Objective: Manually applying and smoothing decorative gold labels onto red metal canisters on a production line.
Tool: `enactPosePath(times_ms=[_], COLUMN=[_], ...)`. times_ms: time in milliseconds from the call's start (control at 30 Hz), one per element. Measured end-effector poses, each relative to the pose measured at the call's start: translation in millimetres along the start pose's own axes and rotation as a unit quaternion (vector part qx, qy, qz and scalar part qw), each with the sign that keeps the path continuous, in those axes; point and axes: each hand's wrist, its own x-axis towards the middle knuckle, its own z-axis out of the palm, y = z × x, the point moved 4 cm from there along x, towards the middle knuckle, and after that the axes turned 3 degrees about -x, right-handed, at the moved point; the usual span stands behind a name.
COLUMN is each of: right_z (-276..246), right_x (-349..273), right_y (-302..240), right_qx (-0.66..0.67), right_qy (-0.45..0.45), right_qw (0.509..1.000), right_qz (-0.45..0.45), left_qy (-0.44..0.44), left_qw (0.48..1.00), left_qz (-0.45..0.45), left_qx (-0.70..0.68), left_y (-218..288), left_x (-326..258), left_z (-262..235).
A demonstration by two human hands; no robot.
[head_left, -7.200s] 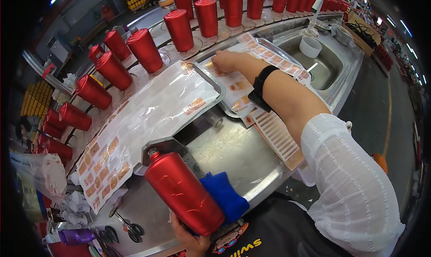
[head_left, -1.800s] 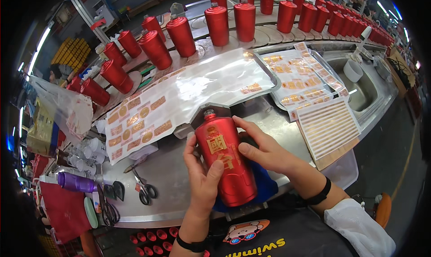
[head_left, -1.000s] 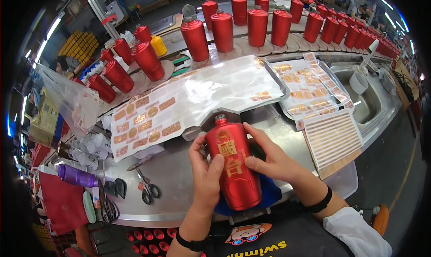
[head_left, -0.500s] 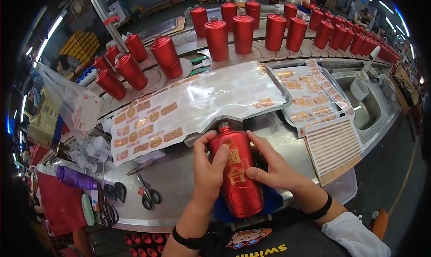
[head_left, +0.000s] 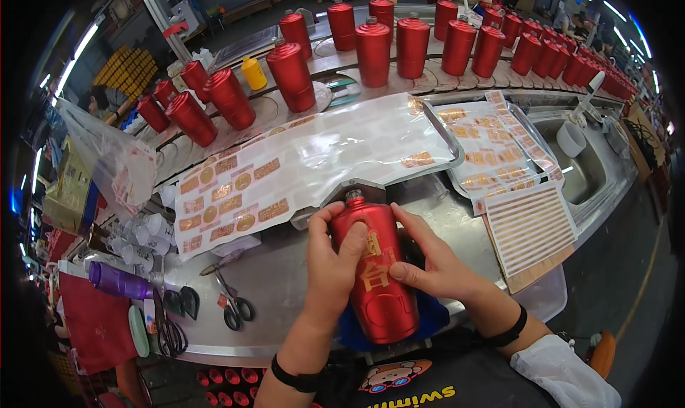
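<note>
A red metallic bottle (head_left: 382, 294) with gold characters on its front lies tilted on a blue cloth (head_left: 428, 315) at the near edge of the steel bench. My left hand (head_left: 332, 262) wraps its left side, thumb pressed on the front near the gold characters. My right hand (head_left: 432, 262) holds the right side, fingertips flat against the characters. A long clear sheet (head_left: 285, 169) carrying gold stickers lies just beyond the bottle's neck.
A row of upright red bottles (head_left: 373, 50) stands on the conveyor behind. More sticker sheets (head_left: 492, 151) and a striped sheet (head_left: 531, 226) lie right. Scissors (head_left: 232, 304) and a purple bottle (head_left: 118, 281) lie left. A white cup (head_left: 571, 138) sits in the sink.
The right hand came back from the sticker sheet to the bottle. Both hands have since been pressing and smoothing gold characters on its front, and the bottle has turned slightly.
</note>
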Motion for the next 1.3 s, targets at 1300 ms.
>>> enactPosePath(times_ms=[1300], right_z=[-11], right_x=[63], right_y=[-59], right_qx=[-0.299], right_qy=[0.042], right_qw=[0.929], right_qz=[-0.213], left_qy=[0.004], left_qw=[0.998], left_qz=[0.053], left_qx=[-0.015], left_y=[-17], left_x=[-25], left_z=[-1])
